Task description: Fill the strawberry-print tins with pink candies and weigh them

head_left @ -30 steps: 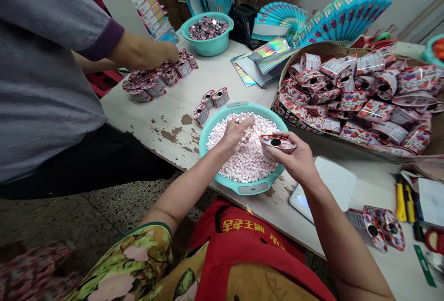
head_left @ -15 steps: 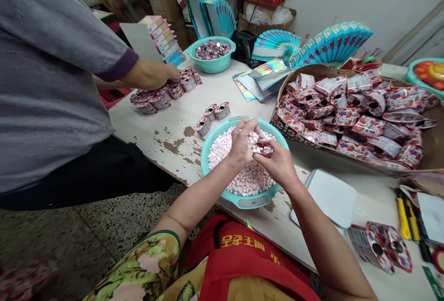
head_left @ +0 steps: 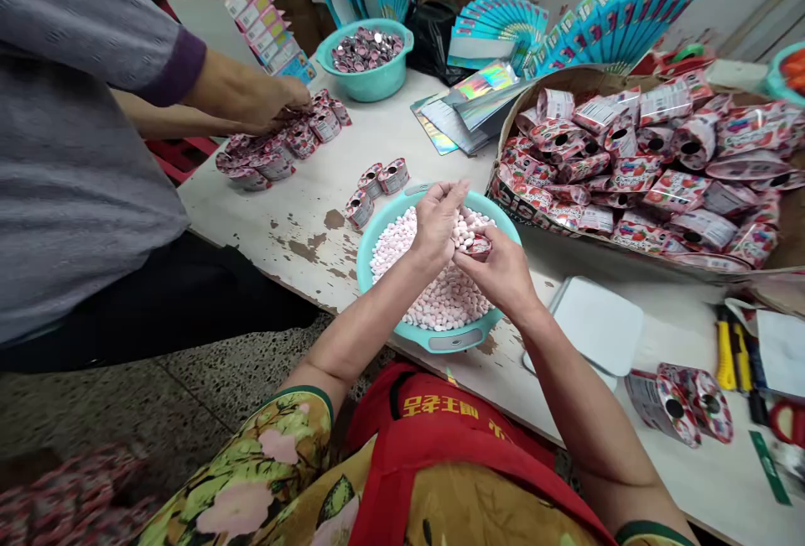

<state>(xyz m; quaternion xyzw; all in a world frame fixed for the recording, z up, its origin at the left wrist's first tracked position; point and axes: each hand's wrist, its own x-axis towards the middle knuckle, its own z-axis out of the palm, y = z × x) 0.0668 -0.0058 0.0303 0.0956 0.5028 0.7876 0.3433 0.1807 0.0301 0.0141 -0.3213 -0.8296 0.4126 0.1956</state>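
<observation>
In the head view my left hand [head_left: 436,223] is cupped over a turquoise basin [head_left: 365,265], its fingers curled round a heap of small pale pink candies [head_left: 464,230]. My right hand [head_left: 501,273] grips a small red printed container [head_left: 480,245] by its sides, right up against the left hand. Candies from the cupped palm lie at the container's opening. Below both hands, loose candies [head_left: 449,301] of the same kind fill much of the basin. Just beyond its rim, several similar printed containers [head_left: 371,183] stand on the table.
A cardboard box [head_left: 629,252] heaped with printed containers is at the right. Nearby lie a white flat device [head_left: 597,324] and yellow cutters [head_left: 725,353]. At the left, a co-worker's hand [head_left: 270,101] touches a row of containers. Behind stands a basin [head_left: 371,85] of small round pieces.
The view has tilted downward, so the table's contents sit higher in the picture. Both my hands stay together over the basin. The co-worker's second forearm shows more.
</observation>
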